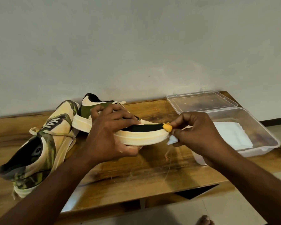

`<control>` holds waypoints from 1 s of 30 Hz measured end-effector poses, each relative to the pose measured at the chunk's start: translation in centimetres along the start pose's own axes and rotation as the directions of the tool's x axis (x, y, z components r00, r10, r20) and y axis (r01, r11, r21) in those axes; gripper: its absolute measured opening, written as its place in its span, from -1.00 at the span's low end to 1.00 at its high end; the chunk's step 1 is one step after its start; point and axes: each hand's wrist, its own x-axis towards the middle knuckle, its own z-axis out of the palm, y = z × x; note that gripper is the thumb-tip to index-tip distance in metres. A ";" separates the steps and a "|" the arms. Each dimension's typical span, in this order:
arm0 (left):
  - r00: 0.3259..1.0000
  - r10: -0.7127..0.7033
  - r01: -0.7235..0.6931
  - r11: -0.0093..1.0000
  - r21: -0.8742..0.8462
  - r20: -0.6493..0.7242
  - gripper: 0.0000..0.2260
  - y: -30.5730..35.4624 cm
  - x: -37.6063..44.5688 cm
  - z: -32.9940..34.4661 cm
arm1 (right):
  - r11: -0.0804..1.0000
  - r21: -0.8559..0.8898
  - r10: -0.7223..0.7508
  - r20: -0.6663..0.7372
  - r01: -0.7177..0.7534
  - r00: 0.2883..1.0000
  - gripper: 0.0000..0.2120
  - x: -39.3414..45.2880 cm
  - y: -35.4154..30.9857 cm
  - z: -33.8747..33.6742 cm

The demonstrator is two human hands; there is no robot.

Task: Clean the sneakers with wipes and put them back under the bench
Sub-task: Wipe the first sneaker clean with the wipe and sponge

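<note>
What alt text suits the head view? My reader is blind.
The left hand holds a sneaker above a wooden bench while the right hand pinches a wipe at its toe. A second sneaker lies left; an open wipe box sits right.

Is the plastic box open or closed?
Open: the box has its lid lying behind it, and wipes show inside.

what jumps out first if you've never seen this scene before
The eye lands mid-frame on the sneaker held above the wooden bench: the left hand grips its middle while the right hand pinches a small white wipe against the toe end of the pale sole. To the left, the second sneaker lies on the bench. At the right end sits an open clear plastic box with folded white wipes inside.
</note>
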 end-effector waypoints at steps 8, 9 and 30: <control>0.940 -0.074 -0.080 0.901 -0.426 -0.332 -0.48 2.2 1.1 -1.4 | 0.823 0.219 -0.442 -0.335 0.525 0.832 -0.86 -4.7 -7.4 0.7; 0.939 -0.113 -0.063 0.871 -0.488 -0.324 -0.48 2.5 1.0 -1.3 | 0.796 0.210 -0.483 -0.347 0.568 0.804 -0.87 -5.0 -7.9 0.9; 0.914 -0.250 0.122 0.920 -0.372 -0.319 -0.46 2.2 -4.1 -8.0 | 0.850 0.033 -0.504 -0.237 0.526 0.830 -0.78 -3.3 -8.4 8.6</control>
